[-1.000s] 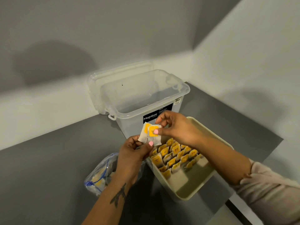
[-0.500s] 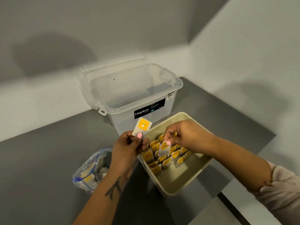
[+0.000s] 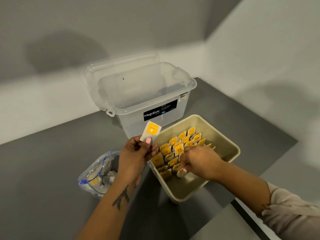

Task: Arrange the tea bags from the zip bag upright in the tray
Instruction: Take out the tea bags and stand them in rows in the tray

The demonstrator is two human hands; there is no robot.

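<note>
Grey bench point(image 3: 52, 170) carries a beige tray point(image 3: 230, 146) already holding several upright rows. Right hand point(image 3: 199, 161) fingers pinch a tea bag point(image 3: 181, 172) into the near row; left hand point(image 3: 136, 153) pinches another tea bag point(image 3: 151, 131) above the tray's edge. More remain in the zip bag point(image 3: 97, 175).

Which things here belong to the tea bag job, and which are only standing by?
In the job:
tea bag in left hand
tea bag under right hand
tray
zip bag

Standing by:
clear storage box
its lid
</note>
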